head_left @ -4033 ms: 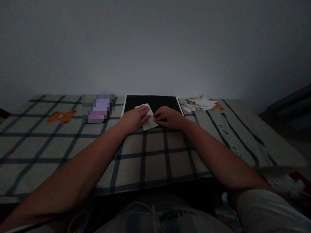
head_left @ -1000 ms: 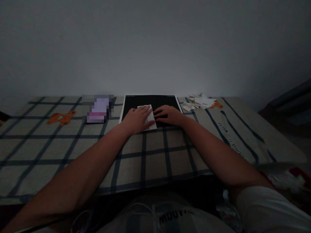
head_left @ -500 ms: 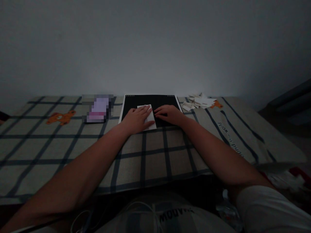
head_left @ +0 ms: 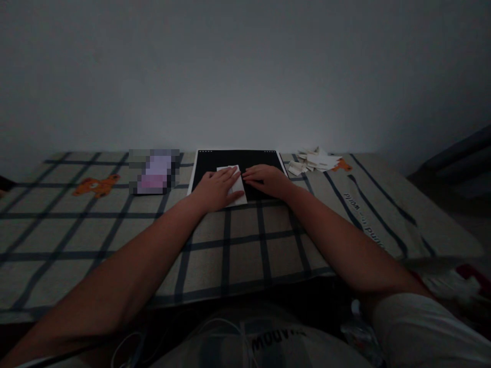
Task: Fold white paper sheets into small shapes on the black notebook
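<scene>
One white sheet of paper lies on a black mat, with its near edge reaching the mat's front border beside the checked cloth. The sheet is longer than it is wide. Its long axis runs from the person toward the wall, leaning slightly left at the far end, and its far short edge points at the wall.

The left hand lies flat on the left half of the sheet, palm down, fingers extended and close together, pointing away and a little to the right. It presses the paper and grips nothing. The right hand rests palm down on the mat just beside the sheet's right edge, fingers loosely bent and pointing left, fingertips at or on that edge; whether they touch the paper cannot be told in the dim light. It holds nothing.

Count: one sheet under the hands, one black mat, two hands. One heap of small white paper scraps lies on the cloth to the right of the mat, well apart from the hands; the scraps are too small to count. One blurred pinkish object lies left of the mat. Two orange bear prints show on the cloth, one far left and one by the scraps.
</scene>
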Demonstrator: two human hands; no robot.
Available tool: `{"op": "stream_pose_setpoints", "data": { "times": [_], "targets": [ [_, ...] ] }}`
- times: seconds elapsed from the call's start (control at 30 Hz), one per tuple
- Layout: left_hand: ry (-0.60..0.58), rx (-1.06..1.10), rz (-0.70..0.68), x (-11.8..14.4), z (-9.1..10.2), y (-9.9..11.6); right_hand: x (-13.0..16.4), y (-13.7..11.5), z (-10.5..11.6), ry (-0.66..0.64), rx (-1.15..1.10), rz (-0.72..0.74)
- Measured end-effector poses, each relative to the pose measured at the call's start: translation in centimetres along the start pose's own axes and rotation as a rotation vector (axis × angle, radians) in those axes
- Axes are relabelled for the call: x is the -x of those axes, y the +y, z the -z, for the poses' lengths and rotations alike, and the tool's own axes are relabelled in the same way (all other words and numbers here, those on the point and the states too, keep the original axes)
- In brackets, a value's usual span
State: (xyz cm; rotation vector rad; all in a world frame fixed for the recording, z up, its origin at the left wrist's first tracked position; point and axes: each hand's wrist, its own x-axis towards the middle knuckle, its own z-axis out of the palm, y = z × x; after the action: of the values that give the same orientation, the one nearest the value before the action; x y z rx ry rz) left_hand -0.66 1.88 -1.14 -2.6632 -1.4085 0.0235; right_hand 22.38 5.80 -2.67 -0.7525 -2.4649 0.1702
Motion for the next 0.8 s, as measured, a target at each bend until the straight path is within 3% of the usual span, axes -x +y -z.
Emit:
{"op": "stream_pose_setpoints", "data": {
  "times": [0.5, 0.8],
  "targets": [
    [-0.020, 0.031, 0.015, -0.1, -0.4, -0.3, -0.2, -1.0, 0.3, -0.124, 0.010, -0.015],
    [-0.005, 0.058, 0.011, 0.0, -0.4, -0.4, -0.1, -0.7, 0.6, -0.051, 0.013, -0.045]
  ]
}}
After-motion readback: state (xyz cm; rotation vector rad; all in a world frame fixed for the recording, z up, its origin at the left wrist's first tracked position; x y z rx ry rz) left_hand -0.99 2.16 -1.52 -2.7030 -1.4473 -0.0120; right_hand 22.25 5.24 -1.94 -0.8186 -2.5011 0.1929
